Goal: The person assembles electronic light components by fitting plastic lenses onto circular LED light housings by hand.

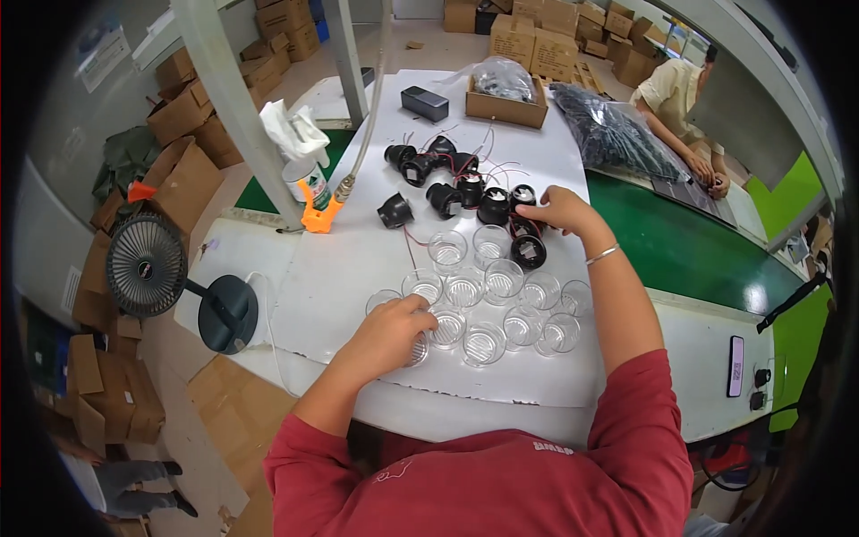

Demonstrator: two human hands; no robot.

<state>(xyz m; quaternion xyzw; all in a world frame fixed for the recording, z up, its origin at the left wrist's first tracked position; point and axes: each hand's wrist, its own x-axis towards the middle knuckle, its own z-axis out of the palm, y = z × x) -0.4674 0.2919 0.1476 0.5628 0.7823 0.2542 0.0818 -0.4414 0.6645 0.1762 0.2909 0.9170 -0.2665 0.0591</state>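
My left hand (386,335) is bent over a clear round cup (417,351) at the left end of a cluster, with its fingers closed about the rim. Several more clear cups (484,344) stand close together to its right. Farther off, my right hand (565,215) reaches to a group of black cylindrical parts with thin red wires. Its thumb and fingers close on one small black part (523,195), partly covered by the hand. Below that hand lies another black part (528,251) with a pale label. More black parts (395,211) lie to the left, some tipped over.
An orange air gun (319,213) hangs beside a spray can (304,182). At the table's back are a dark box (424,103), a cardboard tray (506,109) and a filled plastic bag (617,134). A fan (148,264) stands left; a phone (735,367) lies right. Someone works across the green belt (644,233).
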